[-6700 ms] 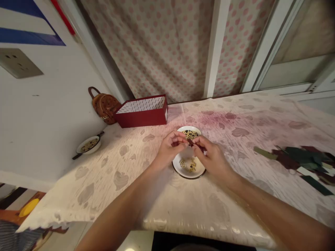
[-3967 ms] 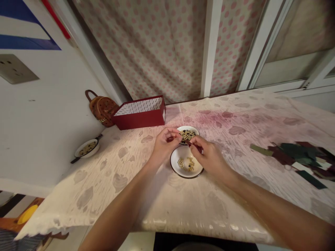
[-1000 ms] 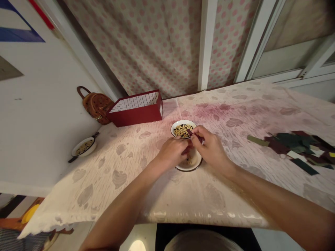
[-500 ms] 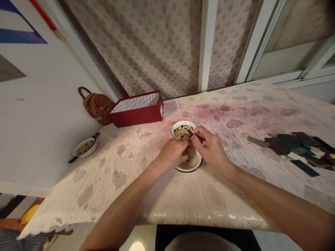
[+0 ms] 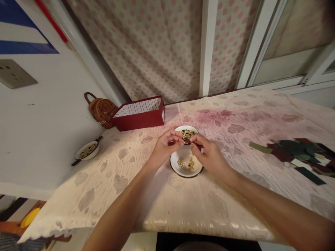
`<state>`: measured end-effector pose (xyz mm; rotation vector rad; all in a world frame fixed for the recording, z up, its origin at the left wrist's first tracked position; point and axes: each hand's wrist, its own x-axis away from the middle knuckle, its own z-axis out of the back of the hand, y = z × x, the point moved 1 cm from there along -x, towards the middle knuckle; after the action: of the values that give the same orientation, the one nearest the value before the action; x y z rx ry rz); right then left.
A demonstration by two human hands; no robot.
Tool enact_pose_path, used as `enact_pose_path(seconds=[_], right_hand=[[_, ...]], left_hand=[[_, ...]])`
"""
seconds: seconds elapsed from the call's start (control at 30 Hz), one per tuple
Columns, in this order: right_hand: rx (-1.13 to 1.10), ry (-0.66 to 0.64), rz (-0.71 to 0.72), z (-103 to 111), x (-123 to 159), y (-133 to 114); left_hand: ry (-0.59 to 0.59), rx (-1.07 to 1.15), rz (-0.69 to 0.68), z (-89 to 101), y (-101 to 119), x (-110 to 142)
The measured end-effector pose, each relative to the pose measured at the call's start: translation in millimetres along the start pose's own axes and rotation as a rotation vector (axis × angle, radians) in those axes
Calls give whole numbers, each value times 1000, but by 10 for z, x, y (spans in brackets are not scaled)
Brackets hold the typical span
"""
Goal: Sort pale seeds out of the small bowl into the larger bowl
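Observation:
My left hand (image 5: 166,148) and my right hand (image 5: 208,153) meet above a shallow white dish (image 5: 186,169) holding a few pale seeds and dark beans. My right fingertips pinch a small dark red strip (image 5: 193,143). A dark red bit (image 5: 171,143) shows at my left fingertips, and my fingers hide whether it is the same piece. Just behind my hands sits a white bowl (image 5: 186,131) of mixed pale seeds and dark beans, partly hidden by my fingers.
A red open box (image 5: 138,114) and a brown studded backpack (image 5: 101,109) stand at the far left. A small white handled pan of seeds (image 5: 87,150) lies left. Dark green and maroon paper scraps (image 5: 295,155) lie right on the patterned tablecloth (image 5: 222,205).
My hands have lifted and moved apart from the near dish, which now shows its seeds. The strip stays in my fingers. The view has shifted slightly.

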<state>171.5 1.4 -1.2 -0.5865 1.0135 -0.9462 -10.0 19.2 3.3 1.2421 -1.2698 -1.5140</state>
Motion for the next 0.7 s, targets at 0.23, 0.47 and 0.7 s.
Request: enact_pose_path(seconds=[0.23, 0.47, 0.7], right_hand=[[19, -24, 20, -17, 1, 25], [33, -30, 7, -22, 0, 32], [66, 7, -25, -17, -8, 71]], left_hand=[[-3, 70, 18, -30, 22, 11], [8, 60, 10, -21, 21, 11], [165, -141, -88, 30, -123, -103]])
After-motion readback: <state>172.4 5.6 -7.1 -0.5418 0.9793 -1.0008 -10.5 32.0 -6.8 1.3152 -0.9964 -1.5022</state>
